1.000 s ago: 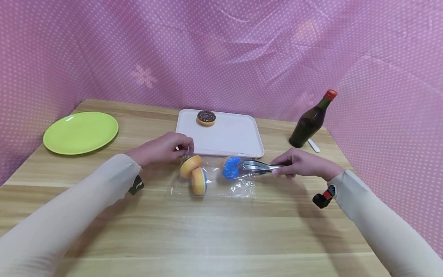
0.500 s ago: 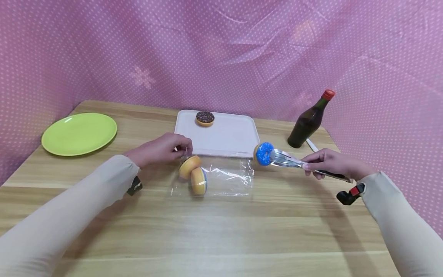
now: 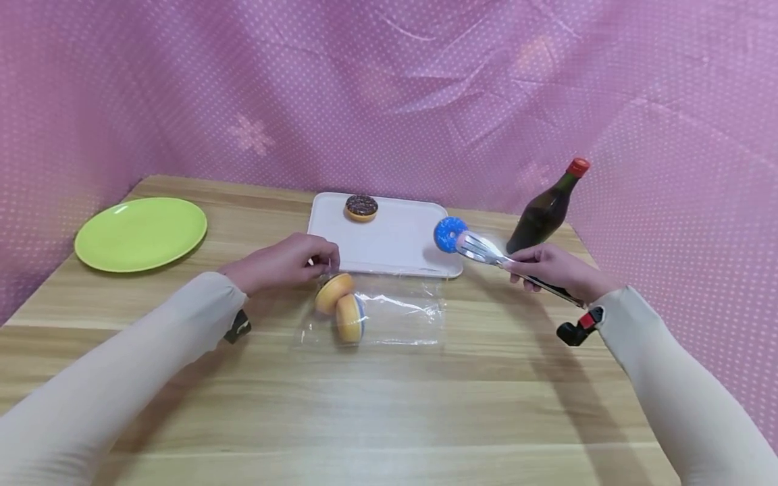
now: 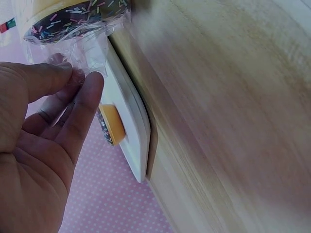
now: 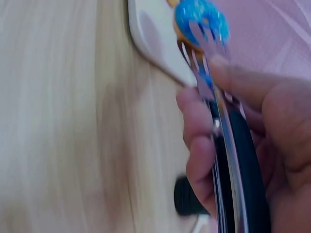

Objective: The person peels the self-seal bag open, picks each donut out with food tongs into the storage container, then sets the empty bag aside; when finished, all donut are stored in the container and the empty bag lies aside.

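My left hand pinches the corner of a clear plastic bag between thumb and fingertips. Two toy donuts lie inside it: a chocolate donut with coloured sprinkles near my fingers, and a donut with a blue edge leaning against it. In my right hand is a pair of metal tongs with dark handles. Their slotted tips clasp a blue-iced donut, held up over the right edge of the white tray, casting a shadow there.
Another chocolate donut rests at the tray's back. A green plate stands at the left. Behind my right hand is a dark bottle with a red cap. A pink dotted cloth hangs behind the wooden table.
My right hand first drew the tongs and blue-iced donut rightward out of the bag, then moved them back and slightly left over the tray's edge. My left hand stayed on the bag.
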A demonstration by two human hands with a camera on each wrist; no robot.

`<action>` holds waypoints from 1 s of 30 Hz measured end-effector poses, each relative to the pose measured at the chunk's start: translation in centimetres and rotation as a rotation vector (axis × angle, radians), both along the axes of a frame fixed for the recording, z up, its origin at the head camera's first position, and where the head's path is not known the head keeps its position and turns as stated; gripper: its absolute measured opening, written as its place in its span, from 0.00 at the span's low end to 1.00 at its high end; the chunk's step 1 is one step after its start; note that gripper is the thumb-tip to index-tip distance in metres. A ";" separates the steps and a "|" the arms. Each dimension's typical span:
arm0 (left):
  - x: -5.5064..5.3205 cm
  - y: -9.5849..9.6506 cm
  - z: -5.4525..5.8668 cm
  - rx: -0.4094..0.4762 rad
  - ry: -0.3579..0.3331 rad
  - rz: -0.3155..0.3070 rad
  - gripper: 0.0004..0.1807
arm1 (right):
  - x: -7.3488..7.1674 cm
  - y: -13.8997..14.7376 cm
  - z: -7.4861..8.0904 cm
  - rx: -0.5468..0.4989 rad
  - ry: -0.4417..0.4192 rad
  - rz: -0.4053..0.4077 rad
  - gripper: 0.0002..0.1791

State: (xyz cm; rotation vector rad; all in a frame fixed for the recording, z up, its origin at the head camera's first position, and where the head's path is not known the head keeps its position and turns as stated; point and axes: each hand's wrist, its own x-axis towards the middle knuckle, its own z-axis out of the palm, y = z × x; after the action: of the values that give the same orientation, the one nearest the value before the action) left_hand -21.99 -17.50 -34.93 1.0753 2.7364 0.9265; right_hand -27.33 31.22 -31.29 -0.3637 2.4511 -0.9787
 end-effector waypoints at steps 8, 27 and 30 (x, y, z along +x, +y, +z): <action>0.3 0.4 -0.1 -0.010 -0.018 0.012 0.13 | -2.2 -4.7 -0.3 0.027 -0.014 -0.049 0.26; 0.1 0.6 0.2 -0.015 0.009 0.003 0.12 | -5.1 -10.1 0.3 0.047 -0.096 -0.086 0.25; 0.1 0.6 0.2 -0.020 0.009 0.007 0.12 | -5.1 -10.4 0.3 0.027 -0.102 -0.098 0.25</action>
State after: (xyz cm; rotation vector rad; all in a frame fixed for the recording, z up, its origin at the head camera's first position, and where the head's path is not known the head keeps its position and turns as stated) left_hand -21.86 -16.93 -34.72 1.0698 2.7523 0.8952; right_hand -32.43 20.87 -30.99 -0.1820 2.4061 -0.9783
